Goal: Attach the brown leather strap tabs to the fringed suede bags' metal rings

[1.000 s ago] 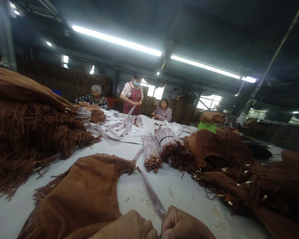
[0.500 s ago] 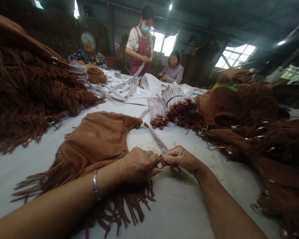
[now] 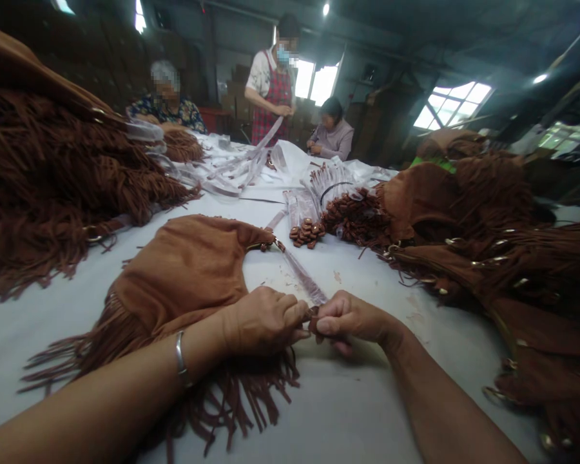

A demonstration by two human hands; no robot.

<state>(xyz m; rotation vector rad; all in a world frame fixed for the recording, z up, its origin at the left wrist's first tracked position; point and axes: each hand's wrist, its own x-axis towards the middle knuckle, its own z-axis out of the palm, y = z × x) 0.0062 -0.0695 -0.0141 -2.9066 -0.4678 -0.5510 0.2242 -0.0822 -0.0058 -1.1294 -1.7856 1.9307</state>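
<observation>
White table (image 3: 338, 412) spreads beneath us, the fringed bag (image 3: 188, 264) lying left of our grip; its strap (image 3: 299, 277) slants from the far corner toward us, right hand (image 3: 352, 319) nearer, pinching its brown end, while our left hand (image 3: 265, 319), just beside, seems closed on the bag's near corner

Brown fringed bag (image 3: 183, 264) lies slantwise – its film-wrapped strap (image 3: 301, 276) stretching from one corner

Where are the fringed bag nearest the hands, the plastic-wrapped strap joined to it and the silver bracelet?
Fringed bag (image 3: 183, 267): head view, middle of its brown panel.
Plastic-wrapped strap (image 3: 302, 276): head view, middle of its bare stretch.
Silver bracelet (image 3: 180, 353): head view, outer face.
</observation>
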